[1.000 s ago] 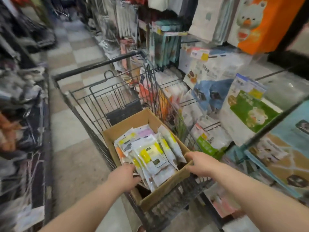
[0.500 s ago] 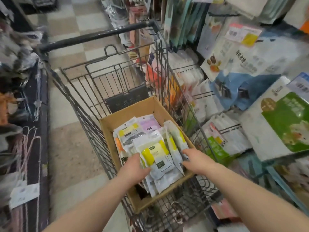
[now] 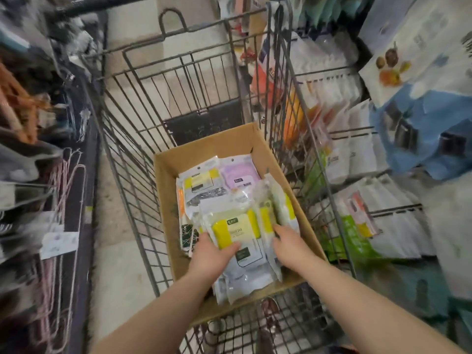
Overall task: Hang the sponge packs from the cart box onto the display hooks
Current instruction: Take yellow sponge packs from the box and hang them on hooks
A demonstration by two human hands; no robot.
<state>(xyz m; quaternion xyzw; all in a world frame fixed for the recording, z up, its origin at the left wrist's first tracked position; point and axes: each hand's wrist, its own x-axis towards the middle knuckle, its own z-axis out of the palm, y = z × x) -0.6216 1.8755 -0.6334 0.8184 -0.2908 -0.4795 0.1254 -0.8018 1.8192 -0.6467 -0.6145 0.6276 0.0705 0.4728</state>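
**A:** Left hand (image 3: 212, 254), pose?
**B:** The forearm enters over the near edge of the cardboard box (image 3: 166, 200). The thumb lies across the face of the front sponge pack (image 3: 229, 226), with the fingers behind its left edge, so the grip pinches that pack. The pack stands upright among the other sponge packs (image 3: 201, 182) in the box.
**A:** Right hand (image 3: 288, 241)?
**B:** Its fingers are pushed in among the packs near the box's right wall, tips hidden. I cannot tell whether the grip holds anything.
**A:** Edges, room?
**B:** The box sits in the near right corner of the cart (image 3: 143, 123), against its right wire side. A bare cardboard strip runs along the box's left wall. Wire floor shows between the box's far edge and the cart's far wall. The display hooks (image 3: 353, 135) lie just beyond the cart's right side.
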